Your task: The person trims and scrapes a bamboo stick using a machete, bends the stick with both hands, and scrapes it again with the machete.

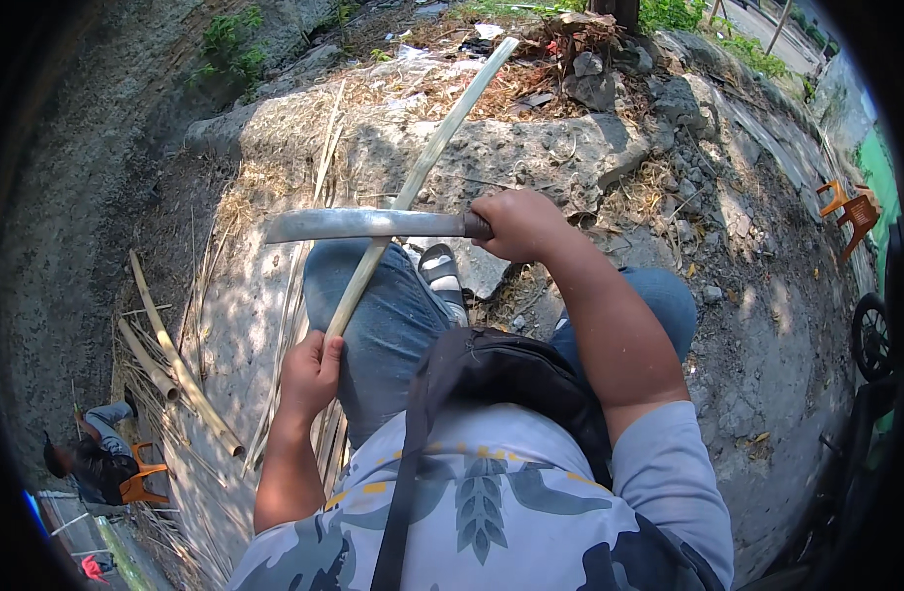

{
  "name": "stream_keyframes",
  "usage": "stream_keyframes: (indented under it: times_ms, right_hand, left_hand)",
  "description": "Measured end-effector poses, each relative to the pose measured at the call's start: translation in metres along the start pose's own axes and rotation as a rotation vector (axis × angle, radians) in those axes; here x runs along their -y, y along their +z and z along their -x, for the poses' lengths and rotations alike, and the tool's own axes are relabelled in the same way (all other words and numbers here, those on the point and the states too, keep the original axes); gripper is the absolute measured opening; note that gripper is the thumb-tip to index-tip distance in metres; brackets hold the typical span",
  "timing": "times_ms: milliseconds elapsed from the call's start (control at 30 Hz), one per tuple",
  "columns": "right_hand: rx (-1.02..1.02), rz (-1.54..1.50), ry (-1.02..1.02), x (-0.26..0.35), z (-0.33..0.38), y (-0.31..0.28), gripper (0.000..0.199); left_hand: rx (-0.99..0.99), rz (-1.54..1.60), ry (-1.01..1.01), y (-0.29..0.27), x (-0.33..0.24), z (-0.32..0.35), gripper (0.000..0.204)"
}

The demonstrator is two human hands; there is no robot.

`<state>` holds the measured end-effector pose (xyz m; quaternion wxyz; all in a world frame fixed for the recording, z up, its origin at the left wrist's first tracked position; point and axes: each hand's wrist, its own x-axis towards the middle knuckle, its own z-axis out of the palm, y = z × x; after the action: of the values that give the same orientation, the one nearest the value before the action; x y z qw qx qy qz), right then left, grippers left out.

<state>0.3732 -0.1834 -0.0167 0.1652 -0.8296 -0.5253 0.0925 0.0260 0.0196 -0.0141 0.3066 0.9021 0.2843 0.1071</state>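
Rough concrete ground (pixel 531 148), cracked and strewn with dry husks and rubble, lay under the seated person, with weeds at the top edge and a second person crouched by an orange stool (pixel 137 483) at the lower left. One long pale bamboo strip (pixel 442 133) ran from the left hand (pixel 309 374), over the left knee of the blue jeans (pixel 383 315), up and away toward the rubble. That hand was wrapped tight around the strip's near end. The right hand (pixel 516 225) was clenched on the handle of a single long flat-bladed knife (pixel 363 225), whose blade lay crosswise over the strip, touching it or just above it; which one could not be told. By the look of it, the step in hand was shaving or splitting the strip, with the blade set at the point of work. The next move seemed to call for a firm hold with the left hand and a controlled push of the blade along the grain, away from the knee and fingers. Counted: one strip in hand, one knife, three or so thicker cut bamboo poles (pixel 181 369) lying on the ground at the left, and two orange chairs (pixel 851 207) well apart at the right. A dark sling bag (pixel 501 379) hung across the person's chest.
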Motion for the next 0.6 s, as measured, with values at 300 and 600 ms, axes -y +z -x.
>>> stream_keyframes:
  times_ms: [300, 600]
  right_hand:
    - [-0.008, -0.030, 0.014, -0.004, 0.003, -0.008, 0.026]
    - [-0.008, -0.116, 0.203, -0.024, 0.004, -0.006, 0.031]
  left_hand:
    - [-0.043, -0.002, 0.039, 0.003, -0.001, 0.002, 0.046]
    - [-0.022, 0.011, -0.013, 0.004, 0.001, 0.002, 0.046]
